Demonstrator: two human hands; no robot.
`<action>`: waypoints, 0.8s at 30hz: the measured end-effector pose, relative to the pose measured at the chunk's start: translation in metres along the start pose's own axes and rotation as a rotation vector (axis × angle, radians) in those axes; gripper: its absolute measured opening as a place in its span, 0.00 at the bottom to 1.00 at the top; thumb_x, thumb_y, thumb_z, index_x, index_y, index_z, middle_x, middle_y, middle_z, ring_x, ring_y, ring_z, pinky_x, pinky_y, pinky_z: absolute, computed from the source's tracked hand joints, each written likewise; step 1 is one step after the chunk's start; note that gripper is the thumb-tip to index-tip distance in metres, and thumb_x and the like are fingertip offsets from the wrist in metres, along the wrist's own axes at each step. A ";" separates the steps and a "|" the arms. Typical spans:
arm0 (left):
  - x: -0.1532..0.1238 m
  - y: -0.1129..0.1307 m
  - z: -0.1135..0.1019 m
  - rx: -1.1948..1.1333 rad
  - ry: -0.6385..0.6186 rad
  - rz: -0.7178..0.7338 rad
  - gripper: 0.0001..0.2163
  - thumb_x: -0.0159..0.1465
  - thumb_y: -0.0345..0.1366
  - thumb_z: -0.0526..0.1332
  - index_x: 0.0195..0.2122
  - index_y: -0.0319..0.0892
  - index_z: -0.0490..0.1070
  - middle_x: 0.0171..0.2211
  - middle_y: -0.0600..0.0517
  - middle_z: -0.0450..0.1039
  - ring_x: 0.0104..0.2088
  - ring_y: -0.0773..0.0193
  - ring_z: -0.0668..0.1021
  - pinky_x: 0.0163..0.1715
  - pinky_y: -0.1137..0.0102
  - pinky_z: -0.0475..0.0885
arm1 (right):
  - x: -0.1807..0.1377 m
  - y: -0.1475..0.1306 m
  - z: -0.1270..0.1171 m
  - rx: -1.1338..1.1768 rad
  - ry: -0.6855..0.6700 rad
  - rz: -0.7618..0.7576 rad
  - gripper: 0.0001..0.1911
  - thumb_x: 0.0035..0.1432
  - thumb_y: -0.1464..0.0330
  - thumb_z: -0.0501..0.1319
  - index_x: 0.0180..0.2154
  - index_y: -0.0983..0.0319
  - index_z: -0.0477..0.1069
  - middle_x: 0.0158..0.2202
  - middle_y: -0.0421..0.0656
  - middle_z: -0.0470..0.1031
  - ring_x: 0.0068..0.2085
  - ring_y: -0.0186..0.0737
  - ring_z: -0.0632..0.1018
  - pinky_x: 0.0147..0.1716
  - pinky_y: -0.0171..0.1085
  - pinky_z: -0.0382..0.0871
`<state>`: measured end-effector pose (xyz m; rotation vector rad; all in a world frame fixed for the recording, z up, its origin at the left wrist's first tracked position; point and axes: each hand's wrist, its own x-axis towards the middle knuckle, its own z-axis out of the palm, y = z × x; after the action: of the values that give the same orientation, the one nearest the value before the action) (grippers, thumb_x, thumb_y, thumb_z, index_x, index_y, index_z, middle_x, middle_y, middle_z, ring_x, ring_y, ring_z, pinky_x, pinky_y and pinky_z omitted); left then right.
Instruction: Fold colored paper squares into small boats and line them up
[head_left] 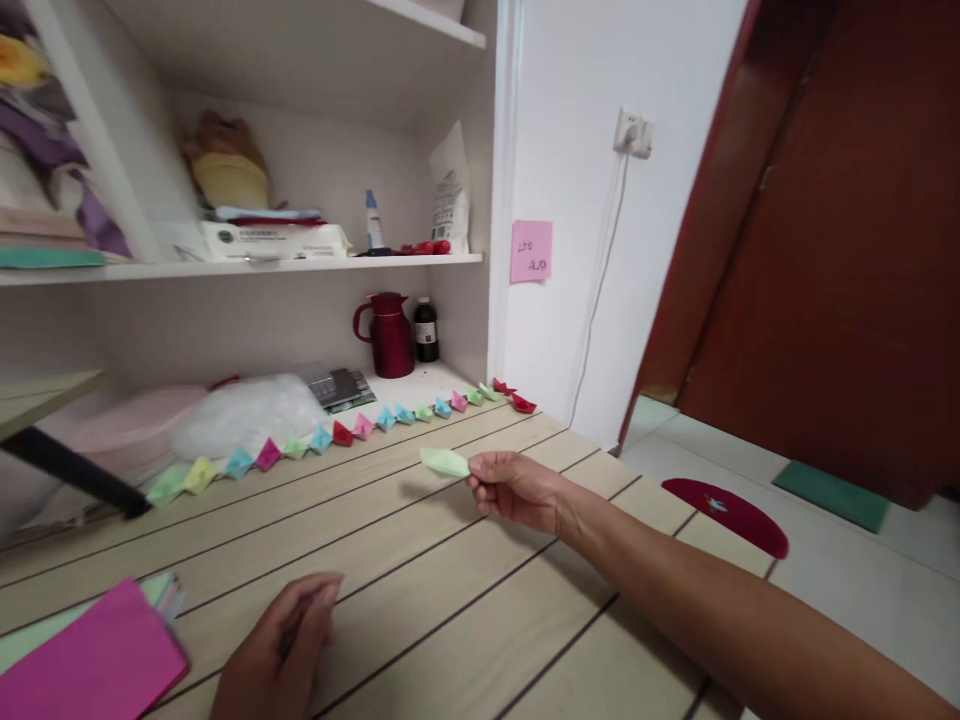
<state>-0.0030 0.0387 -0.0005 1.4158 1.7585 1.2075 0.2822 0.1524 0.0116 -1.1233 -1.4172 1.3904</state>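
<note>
Pale green paper (442,462) is pinched in the grip of the right hand (519,490) above the bench (420,590); left hand (277,645) loosely closed.

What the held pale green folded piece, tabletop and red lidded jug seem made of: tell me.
Pale green folded piece: probably matte paper, being thin and sheenless.
Tabletop: wood or wood-look laminate, low sheen, from its faint grain.
Red lidded jug: plastic or painted metal, smooth; its even colour leaves it open.

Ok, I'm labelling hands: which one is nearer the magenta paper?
Left. The left hand is just right of the magenta paper, apart from it; the right hand is farther off, holding pale green folded paper.
</note>
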 end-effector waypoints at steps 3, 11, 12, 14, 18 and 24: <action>-0.004 0.007 -0.001 -0.193 0.121 0.036 0.24 0.51 0.56 0.64 0.41 0.44 0.73 0.19 0.58 0.70 0.20 0.65 0.70 0.24 0.72 0.66 | -0.013 -0.005 0.040 0.481 -0.285 0.226 0.14 0.49 0.64 0.71 0.32 0.65 0.70 0.26 0.38 0.73 0.24 0.27 0.73 0.30 0.32 0.72; 0.006 -0.011 0.002 -0.488 0.141 0.066 0.31 0.51 0.51 0.67 0.52 0.40 0.68 0.22 0.58 0.70 0.17 0.68 0.69 0.22 0.72 0.66 | -0.034 0.006 0.109 0.642 -0.431 0.335 0.14 0.47 0.67 0.73 0.29 0.67 0.71 0.23 0.38 0.75 0.21 0.27 0.73 0.29 0.32 0.71; 0.009 -0.014 0.003 -0.521 0.129 0.077 0.30 0.52 0.52 0.66 0.52 0.39 0.69 0.21 0.58 0.70 0.18 0.67 0.70 0.24 0.71 0.67 | -0.035 0.007 0.112 0.640 -0.434 0.329 0.14 0.47 0.67 0.73 0.29 0.67 0.71 0.23 0.38 0.75 0.21 0.27 0.73 0.29 0.33 0.71; 0.015 -0.020 0.003 -0.601 0.060 0.080 0.30 0.52 0.56 0.65 0.47 0.37 0.72 0.19 0.56 0.70 0.19 0.66 0.71 0.26 0.70 0.67 | -0.036 0.008 0.114 0.637 -0.436 0.322 0.14 0.48 0.66 0.73 0.29 0.67 0.71 0.23 0.39 0.75 0.21 0.28 0.74 0.30 0.33 0.71; 0.011 -0.017 0.001 -0.801 -0.147 -0.001 0.23 0.54 0.55 0.64 0.37 0.38 0.74 0.21 0.56 0.69 0.18 0.72 0.67 0.25 0.72 0.64 | -0.036 0.008 0.110 0.650 -0.454 0.317 0.13 0.48 0.67 0.73 0.28 0.67 0.71 0.23 0.38 0.75 0.22 0.28 0.74 0.32 0.34 0.72; -0.010 0.003 -0.006 -0.946 -0.324 -0.109 0.14 0.60 0.44 0.65 0.26 0.40 0.67 0.23 0.56 0.65 0.27 0.70 0.67 0.36 0.73 0.66 | -0.038 0.009 0.108 0.623 -0.496 0.295 0.11 0.49 0.70 0.72 0.29 0.67 0.72 0.23 0.39 0.76 0.22 0.28 0.74 0.32 0.34 0.73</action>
<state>-0.0043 0.0277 0.0040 0.8519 0.8165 1.3743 0.1873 0.0884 -0.0004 -0.6089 -1.0173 2.2372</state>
